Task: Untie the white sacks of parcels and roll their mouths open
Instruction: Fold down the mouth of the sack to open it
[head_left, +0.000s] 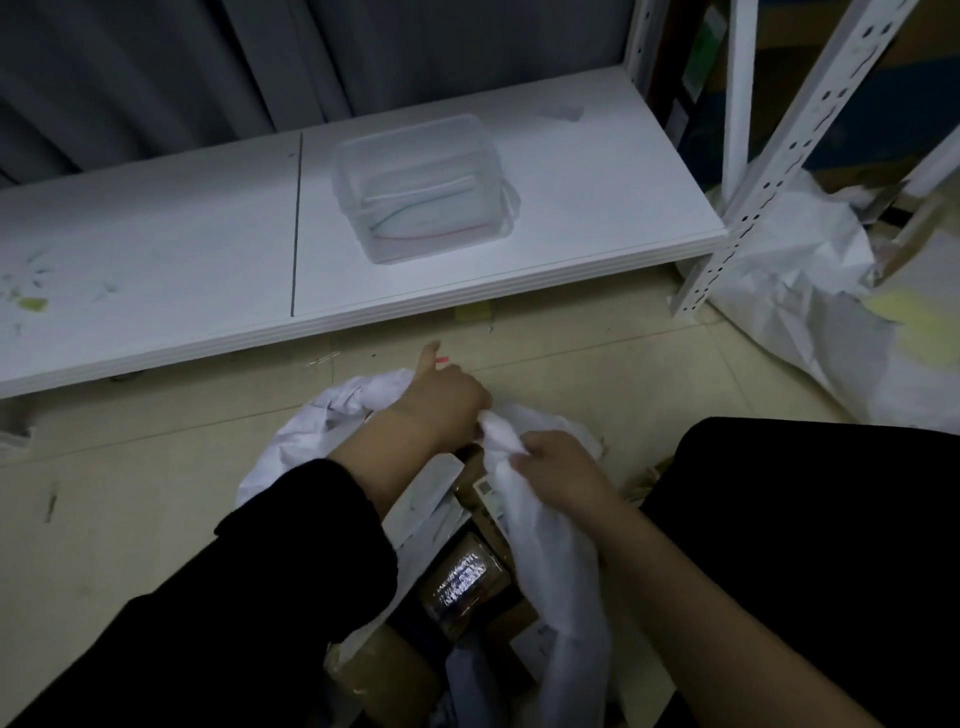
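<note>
A white sack (550, 551) lies on the floor below me with its mouth open. Inside it show several parcels (467, 577), brown boxes and taped packets. My left hand (441, 400) grips the far rim of the sack, thumb raised, and a thin pink strip (441, 359) sticks out beside the thumb. My right hand (561, 467) grips bunched white fabric of the near rim, close to the left hand. A second white sack (795, 291) stands crumpled at the right, beside the shelf leg.
A low white shelf (208, 260) runs across the back and bears a clear plastic box (426, 192) with coloured ties inside. A perforated white upright (769, 171) stands at the right. Scraps lie on the beige tiled floor (156, 478).
</note>
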